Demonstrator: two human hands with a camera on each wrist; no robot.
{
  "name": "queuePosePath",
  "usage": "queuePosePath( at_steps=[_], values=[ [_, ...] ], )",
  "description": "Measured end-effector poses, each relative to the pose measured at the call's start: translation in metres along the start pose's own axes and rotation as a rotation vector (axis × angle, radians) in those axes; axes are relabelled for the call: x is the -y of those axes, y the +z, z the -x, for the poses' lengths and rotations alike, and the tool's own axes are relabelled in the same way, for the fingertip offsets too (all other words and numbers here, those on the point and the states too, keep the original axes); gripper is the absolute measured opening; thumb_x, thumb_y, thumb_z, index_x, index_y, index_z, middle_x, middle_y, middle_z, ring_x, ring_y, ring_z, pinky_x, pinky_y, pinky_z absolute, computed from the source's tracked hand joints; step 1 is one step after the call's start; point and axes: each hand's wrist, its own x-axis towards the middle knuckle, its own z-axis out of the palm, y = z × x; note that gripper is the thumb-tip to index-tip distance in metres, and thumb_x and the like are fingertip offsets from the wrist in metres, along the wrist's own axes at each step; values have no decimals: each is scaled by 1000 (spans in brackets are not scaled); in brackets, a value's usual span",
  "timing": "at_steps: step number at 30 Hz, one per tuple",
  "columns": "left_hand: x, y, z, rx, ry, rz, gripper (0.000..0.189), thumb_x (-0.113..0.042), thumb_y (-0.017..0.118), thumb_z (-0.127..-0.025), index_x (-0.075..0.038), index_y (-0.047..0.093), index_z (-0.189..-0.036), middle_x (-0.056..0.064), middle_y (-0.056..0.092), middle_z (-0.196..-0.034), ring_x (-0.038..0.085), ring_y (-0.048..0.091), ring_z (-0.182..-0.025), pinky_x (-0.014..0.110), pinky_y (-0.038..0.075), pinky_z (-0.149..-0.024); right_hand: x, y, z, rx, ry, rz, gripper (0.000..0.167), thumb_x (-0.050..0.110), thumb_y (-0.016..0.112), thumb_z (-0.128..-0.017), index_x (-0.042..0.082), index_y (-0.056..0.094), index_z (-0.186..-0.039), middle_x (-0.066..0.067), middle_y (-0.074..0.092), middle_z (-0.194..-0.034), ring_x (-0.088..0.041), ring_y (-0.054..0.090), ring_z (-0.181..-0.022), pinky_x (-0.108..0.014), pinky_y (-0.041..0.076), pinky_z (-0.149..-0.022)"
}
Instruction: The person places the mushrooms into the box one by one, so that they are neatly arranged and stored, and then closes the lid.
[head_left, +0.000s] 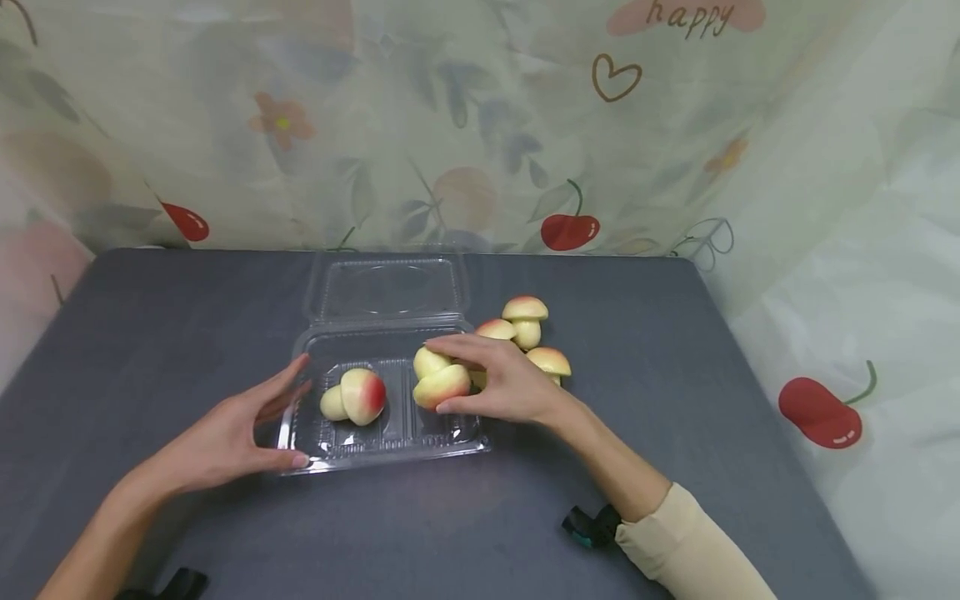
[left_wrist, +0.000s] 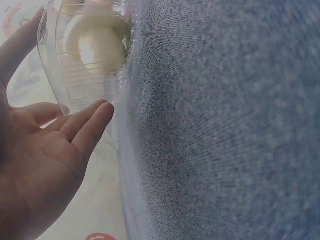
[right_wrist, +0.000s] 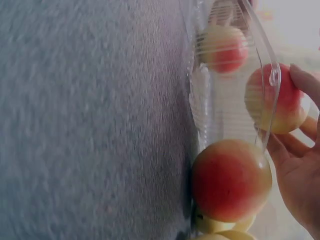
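A clear plastic clamshell box (head_left: 330, 463) lies on the table with its lid folded back. Inside its left part, a toy mushroom (head_left: 363, 397) with a cream and red cap rests on its side. My left hand (head_left: 213, 437) is spread along the box's left side, thumb at the front corner and fingers fairly straight. With thumb and fingers my right hand (head_left: 510, 383) grips a second mushroom (head_left: 442, 387) over the right part of the box. In the right wrist view this held mushroom (right_wrist: 280, 97) shows at the level of the box rim.
Several more mushrooms (head_left: 527, 310) stand in a group just right of the box, partly hidden by the right hand. The see-through lid (head_left: 390, 287) reaches toward the back edge of the grey table (head_left: 630, 333). A patterned curtain (head_left: 465, 125) hangs behind.
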Motion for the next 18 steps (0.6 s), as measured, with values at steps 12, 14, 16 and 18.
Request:
queuePosePath(
  at_steps=[12, 14, 16, 18],
  values=[
    [0, 1, -1, -5, -5, 4, 121, -54, 82, -73, -13, 9, -161, 18, 24, -161, 36, 45, -136, 4, 33, -94, 11, 17, -6, 27, 95, 27, 67, 30, 87, -77, 11, 61, -137, 0, 62, -134, -10, 54, -127, -26, 42, -104],
    [0, 1, -1, -6, -4, 8, 121, -54, 82, -73, -13, 10, -161, 18, 25, -161, 36, 45, -136, 5, 33, -94, 13, 20, -7, 30, 93, 25, 67, 29, 87, -77, 11, 61, -136, -1, 62, -134, -11, 55, -126, -26, 42, -103],
    [-1, 1, -1, -6, -3, 8, 120, -54, 82, -74, -13, 10, -161, 18, 26, -161, 37, 46, -135, 4, 32, -94, 15, 23, -9, 31, 83, 30, 67, 29, 87, -77, 11, 61, -136, -1, 62, -133, -11, 56, -124, -25, 43, -102],
    [0, 1, 0, -6, -2, 6, 120, -54, 82, -74, -13, 9, -161, 19, 26, -160, 37, 46, -135, 4, 32, -94, 16, 25, -11, 29, 73, 38, 67, 29, 88, -77, 10, 62, -135, -2, 63, -132, -11, 56, -124, -25, 43, -102]
  ],
)
